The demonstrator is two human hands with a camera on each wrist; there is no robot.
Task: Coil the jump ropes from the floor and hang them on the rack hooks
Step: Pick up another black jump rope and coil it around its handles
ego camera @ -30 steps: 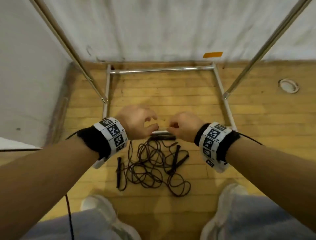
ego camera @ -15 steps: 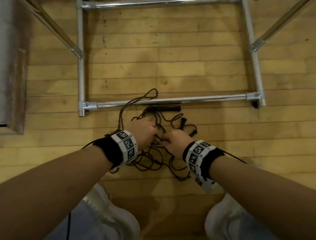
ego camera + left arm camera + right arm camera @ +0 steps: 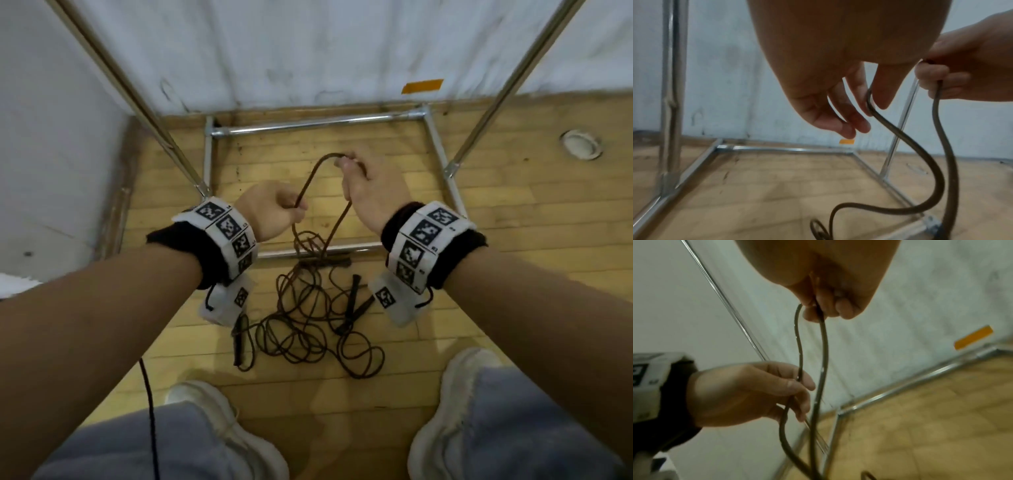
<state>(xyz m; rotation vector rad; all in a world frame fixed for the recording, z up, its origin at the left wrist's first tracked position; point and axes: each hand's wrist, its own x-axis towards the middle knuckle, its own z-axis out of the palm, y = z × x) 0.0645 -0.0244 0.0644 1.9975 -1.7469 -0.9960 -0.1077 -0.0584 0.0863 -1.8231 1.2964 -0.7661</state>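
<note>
A metal rack base [image 3: 318, 120] forms a rectangle of four rails on the wooden floor [image 3: 513, 212], its far rail running along the wall [image 3: 308, 51]. Two slanted poles [image 3: 137, 99] rise from its left and right side rails, leaving open floor inside the frame and to the right of it. A small round floor fitting [image 3: 580, 144] sits well right of the rack, and an orange tape strip [image 3: 422, 85] marks the wall above the far rail.

The jump ropes [image 3: 308, 318] lie in a dark tangle on the floor, near the person's two white shoes [image 3: 459, 387], crossing the near rail; at least four black handles show among the loops. One strand rises from the pile as a raised loop. The left hand [image 3: 270, 212] pinches it between thumb and fingers, and the right hand [image 3: 373, 186], higher and farther, grips the top of the loop with curled fingers.
</note>
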